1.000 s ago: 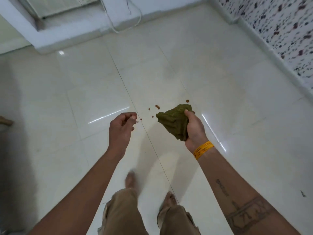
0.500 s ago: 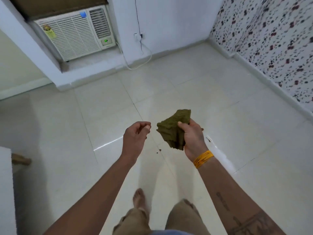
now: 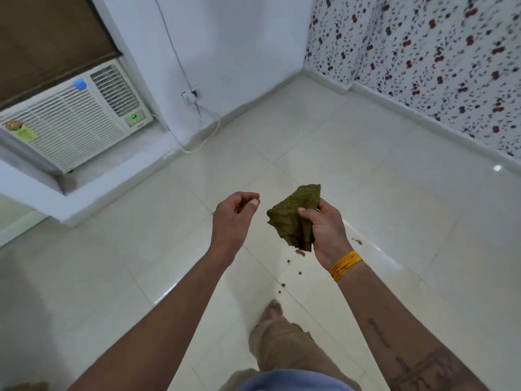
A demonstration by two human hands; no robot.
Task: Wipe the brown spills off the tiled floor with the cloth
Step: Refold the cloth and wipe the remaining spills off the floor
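R hand (image 3: 328,235) grips cloth (image 3: 293,218), thumb on top; L hand (image 3: 232,217) loosely curled, empty.

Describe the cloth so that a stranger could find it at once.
Start from the cream tiled floor in the room's corner, then look at the two raised hands above it. The right hand, with yellow threads at the wrist, holds the cloth: crumpled, olive green, the only fabric held.

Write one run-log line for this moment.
right hand: holds crumpled green cloth | left hand: empty | brown spills: on floor
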